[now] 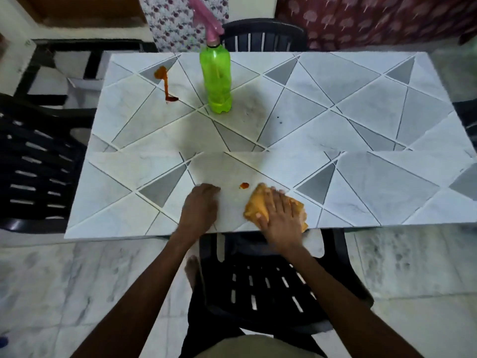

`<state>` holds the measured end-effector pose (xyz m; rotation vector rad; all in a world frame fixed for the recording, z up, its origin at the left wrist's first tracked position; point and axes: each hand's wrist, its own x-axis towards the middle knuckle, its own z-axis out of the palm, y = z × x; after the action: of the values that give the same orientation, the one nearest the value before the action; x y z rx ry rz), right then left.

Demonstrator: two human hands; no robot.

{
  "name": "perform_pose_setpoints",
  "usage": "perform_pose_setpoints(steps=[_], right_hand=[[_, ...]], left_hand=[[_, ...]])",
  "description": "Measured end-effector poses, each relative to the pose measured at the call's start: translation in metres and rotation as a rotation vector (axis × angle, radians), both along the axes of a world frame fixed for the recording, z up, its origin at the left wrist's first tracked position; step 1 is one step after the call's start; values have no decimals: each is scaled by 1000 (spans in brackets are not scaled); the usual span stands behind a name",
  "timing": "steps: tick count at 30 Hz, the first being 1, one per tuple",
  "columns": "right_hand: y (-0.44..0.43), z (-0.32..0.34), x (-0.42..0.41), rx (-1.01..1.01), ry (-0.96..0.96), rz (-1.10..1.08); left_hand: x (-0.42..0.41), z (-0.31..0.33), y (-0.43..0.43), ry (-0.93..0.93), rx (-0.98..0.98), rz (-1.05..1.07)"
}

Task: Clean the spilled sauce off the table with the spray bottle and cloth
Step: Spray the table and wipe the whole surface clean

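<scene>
Pale marble-look floor tiles (77, 280) all around, and in the middle sits a rectangular desk (361, 120) with a white and grey triangle-patterned top. Black slatted plastic chairs are pushed in around it: one at the near side (271, 293), one on the left (33, 164) and one at the far side (263, 34). Behind that, a floral-print curtain (167, 21) hangs next to a maroon patterned fabric (361, 19).

The person's right hand (277, 215) lies flat on a crumpled orange-yellow cloth (254, 202) at the near edge of the desk. Its fingers are spread and straight, pressing down on the cloth rather than gripping it. The left hand (200, 205) rests on the desktop just to the left, well apart from the cloth, with nothing in it.

Between the two hands, a bit further in, sits a small red-orange blob of sauce (244, 185), just beside the cloth's far corner but not touching it. A bigger reddish-brown sauce streak (165, 83) runs down the far left part of the desk. The translucent green plastic spray bottle with a pink trigger head (216, 78) stands upright near that streak, to its right, well away from both hands. A bare foot (191, 272) shows on the floor below the desk edge.
</scene>
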<state>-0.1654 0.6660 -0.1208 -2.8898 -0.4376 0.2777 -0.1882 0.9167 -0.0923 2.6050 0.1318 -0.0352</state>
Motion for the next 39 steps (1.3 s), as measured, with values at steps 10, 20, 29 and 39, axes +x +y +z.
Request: perform_pose_setpoints(steps=[10,20,29,39], right_hand=[[67,9,-21,17,6,-598],[87,2,-41,-23,22,-687],[143,11,-61,24,27,-517],[68,11,-42,-65,75,-550]], left_hand=[[10,-11,109,28,137,-345],[13,-9,113,80,183,-384],[17,-4,107,106,149,-344],[15,-5,100,107,173,-310]])
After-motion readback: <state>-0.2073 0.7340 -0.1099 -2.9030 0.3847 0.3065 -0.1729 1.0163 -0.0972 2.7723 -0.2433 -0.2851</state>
